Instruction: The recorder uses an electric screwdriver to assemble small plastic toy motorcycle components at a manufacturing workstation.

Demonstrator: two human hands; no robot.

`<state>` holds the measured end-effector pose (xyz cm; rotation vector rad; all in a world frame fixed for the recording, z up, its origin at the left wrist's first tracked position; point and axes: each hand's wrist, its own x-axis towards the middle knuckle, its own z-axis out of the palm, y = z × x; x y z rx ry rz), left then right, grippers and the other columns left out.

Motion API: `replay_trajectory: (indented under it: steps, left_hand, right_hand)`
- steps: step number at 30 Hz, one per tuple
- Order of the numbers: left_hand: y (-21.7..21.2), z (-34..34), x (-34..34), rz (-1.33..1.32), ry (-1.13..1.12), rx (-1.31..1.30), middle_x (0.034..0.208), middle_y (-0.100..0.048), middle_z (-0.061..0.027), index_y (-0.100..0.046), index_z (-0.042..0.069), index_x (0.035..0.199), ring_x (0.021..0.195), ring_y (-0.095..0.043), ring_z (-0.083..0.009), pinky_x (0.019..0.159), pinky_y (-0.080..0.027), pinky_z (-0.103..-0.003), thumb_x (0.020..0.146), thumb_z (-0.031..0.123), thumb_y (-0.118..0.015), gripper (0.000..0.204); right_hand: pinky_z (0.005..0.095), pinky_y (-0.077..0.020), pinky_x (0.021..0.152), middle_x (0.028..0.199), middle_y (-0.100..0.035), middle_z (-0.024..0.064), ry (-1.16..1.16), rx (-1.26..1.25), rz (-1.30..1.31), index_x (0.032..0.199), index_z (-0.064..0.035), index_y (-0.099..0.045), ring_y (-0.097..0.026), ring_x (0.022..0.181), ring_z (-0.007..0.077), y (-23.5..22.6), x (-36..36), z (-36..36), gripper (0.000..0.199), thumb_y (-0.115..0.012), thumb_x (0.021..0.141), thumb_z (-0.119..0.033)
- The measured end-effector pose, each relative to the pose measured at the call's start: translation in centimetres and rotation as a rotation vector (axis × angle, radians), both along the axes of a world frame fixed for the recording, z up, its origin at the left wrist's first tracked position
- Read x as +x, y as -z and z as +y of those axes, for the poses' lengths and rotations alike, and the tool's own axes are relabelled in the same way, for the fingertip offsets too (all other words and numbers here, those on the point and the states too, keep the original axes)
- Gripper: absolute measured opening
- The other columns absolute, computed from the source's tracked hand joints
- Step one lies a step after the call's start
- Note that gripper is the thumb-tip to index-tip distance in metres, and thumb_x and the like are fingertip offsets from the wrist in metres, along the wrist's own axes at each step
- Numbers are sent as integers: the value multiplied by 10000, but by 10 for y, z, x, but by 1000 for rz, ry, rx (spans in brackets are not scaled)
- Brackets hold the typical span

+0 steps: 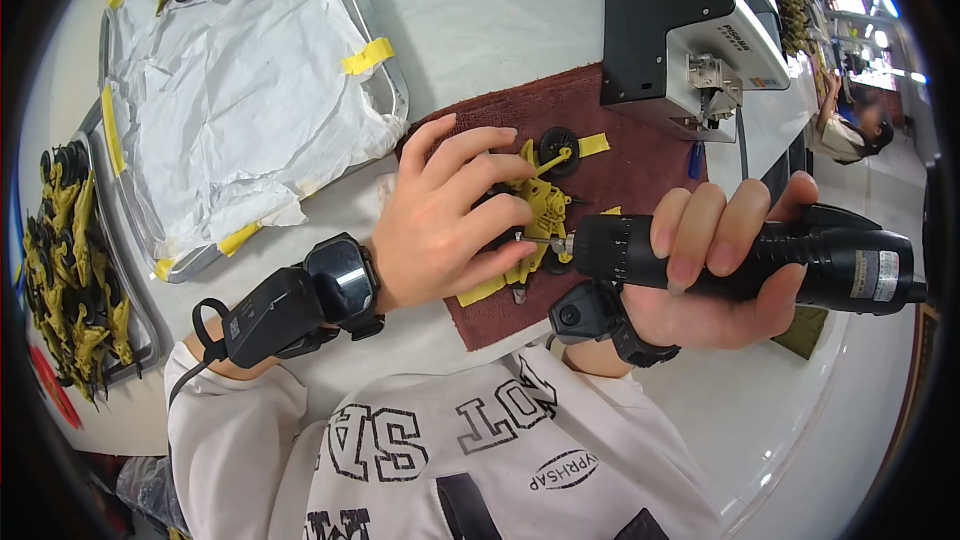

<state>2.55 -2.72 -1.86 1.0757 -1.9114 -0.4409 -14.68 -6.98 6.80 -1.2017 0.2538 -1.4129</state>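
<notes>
Left hand (440, 215): fingers spread, pressing yellow plastic part (537, 210) flat on maroon mat (640, 165).
Right hand (715, 270): closed around black electric screwdriver (740, 255).
Tool axis: horizontal, bit pointing left into part, just beside left fingertips.
Nearer hand: left, touching.

A small rectangular label (885, 275), white and silvery, sits on the rear end of the black electric screwdriver (760, 255). The black and white machine (690, 35) at the top of the table carries a narrow strip label (765, 82) with an orange patch low on its white front. A dark, glossy square smartwatch screen (343, 275) faces up, unlit.
</notes>
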Motion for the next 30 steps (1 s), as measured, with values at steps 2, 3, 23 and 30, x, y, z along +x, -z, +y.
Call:
replay_trajectory:
  steps: [2,3,23,30]
  left_hand:
    - [-1,0,-1,27,-15,5,1049,-570,-43,-568,131,816,1128,-486,-286,981,-290,-503,682,271,-736,257]
    - [-2,0,-1,26,-15,5,1049,-570,-43,-568,131,816,1128,-486,-286,981,-290,-503,682,271,-736,257]
    - [-1,-1,-1,52,82,-8,1002,-602,-60,-593,107,749,1080,-516,-302,941,-330,-487,653,133,-738,176]
    - [0,0,1,66,-15,-40,971,-580,-44,-585,128,746,1053,-520,-274,923,-350,-468,676,148,-719,152]
  right_hand:
    - [315,-380,569,730,-442,30,24,-5,10,1334,-31,-362,-410,512,130,1,0,1,534,-472,907,-331]
    - [311,-379,561,727,-441,28,46,-8,19,1331,-31,-365,-406,506,127,1,-1,1,534,-474,905,-335]
    - [288,-347,534,702,-434,20,101,27,-2,1284,-15,-404,-390,502,117,-1,-4,0,494,-471,903,-322]
    - [361,-388,538,751,-470,67,155,136,-130,1358,-85,-319,-429,512,183,0,-12,-4,538,-463,924,-369]
